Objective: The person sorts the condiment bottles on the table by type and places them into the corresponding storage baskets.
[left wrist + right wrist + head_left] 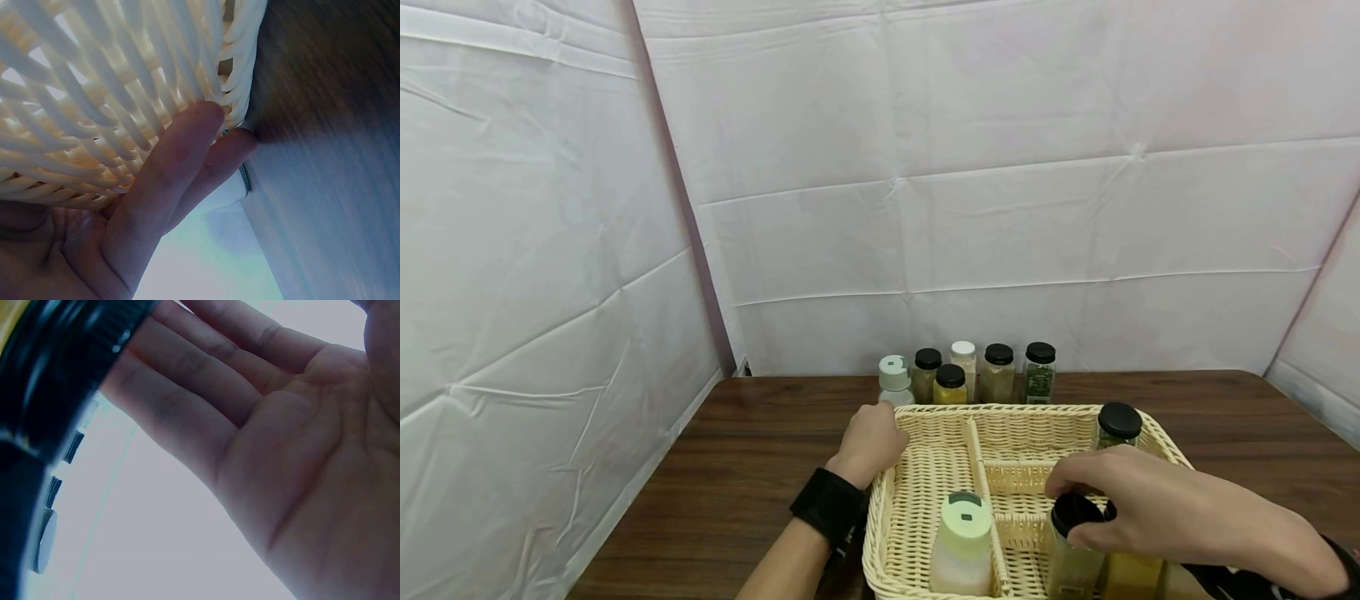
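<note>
A cream wicker basket [1000, 409] with several compartments stands on a dark wooden table [752, 467]. My left hand [868, 442] rests at its back left corner, and its straight fingers [181, 162] lie against the outer wicker wall [94, 94]. My right hand [1075, 492] hovers over a black-lidded jar [1072, 533] in the front right compartment. In the right wrist view the palm [262, 406] is spread and the fingertips touch the black lid [56, 369]. I cannot see the thumb touching the lid.
In the basket stand a bottle with a pale green cap [962, 542], a second black-lidded jar [1118, 423] and a yellow-filled jar [1131, 575]. Several spice jars [970, 371] line up behind the basket. White sheets wall in the table.
</note>
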The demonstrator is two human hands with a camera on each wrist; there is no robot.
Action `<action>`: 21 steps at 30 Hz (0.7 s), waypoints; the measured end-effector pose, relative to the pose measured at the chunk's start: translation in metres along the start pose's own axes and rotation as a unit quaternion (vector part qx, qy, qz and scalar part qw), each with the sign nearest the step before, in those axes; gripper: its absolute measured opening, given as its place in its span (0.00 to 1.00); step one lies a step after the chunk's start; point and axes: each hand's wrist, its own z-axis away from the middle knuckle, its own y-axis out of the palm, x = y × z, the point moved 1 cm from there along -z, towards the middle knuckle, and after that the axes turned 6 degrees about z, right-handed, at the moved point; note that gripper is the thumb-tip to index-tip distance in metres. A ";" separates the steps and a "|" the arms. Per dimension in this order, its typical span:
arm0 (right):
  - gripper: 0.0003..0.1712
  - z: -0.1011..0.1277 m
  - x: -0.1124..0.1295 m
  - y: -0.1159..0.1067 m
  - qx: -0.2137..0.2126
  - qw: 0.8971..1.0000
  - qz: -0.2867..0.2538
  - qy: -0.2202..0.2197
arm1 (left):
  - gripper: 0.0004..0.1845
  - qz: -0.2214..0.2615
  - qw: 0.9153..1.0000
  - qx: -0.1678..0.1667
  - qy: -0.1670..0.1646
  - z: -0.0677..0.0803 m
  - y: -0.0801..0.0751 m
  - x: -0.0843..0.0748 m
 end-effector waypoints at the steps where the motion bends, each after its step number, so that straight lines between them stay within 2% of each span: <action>1: 0.16 0.000 0.000 0.000 0.000 1.000 0.000 0.002 | 0.06 0.000 1.000 0.001 0.000 0.000 0.000 0.000; 7: 0.17 0.003 0.001 -0.005 0.005 1.000 -0.008 0.012 | 0.05 -0.001 1.000 0.003 0.004 0.000 0.000 0.000; 11: 0.18 0.006 -0.002 -0.014 -0.013 1.000 0.003 0.011 | 0.06 -0.001 1.000 0.001 0.004 0.000 0.001 0.000; 14: 0.17 0.010 -0.005 -0.022 -0.067 0.997 0.032 -0.006 | 0.06 -0.002 1.000 0.000 0.004 0.000 0.001 0.000; 17: 0.17 0.015 -0.008 -0.030 -0.141 0.987 0.076 -0.010 | 0.05 -0.007 1.000 -0.002 0.003 0.000 0.000 -0.001; 19: 0.18 0.019 -0.010 -0.036 -0.179 0.979 0.096 0.006 | 0.05 -0.009 1.000 -0.002 0.003 0.000 0.000 -0.001; 21: 0.17 0.023 -0.013 -0.041 -0.195 0.975 0.100 0.048 | 0.05 -0.009 1.000 -0.002 0.003 0.000 0.000 -0.001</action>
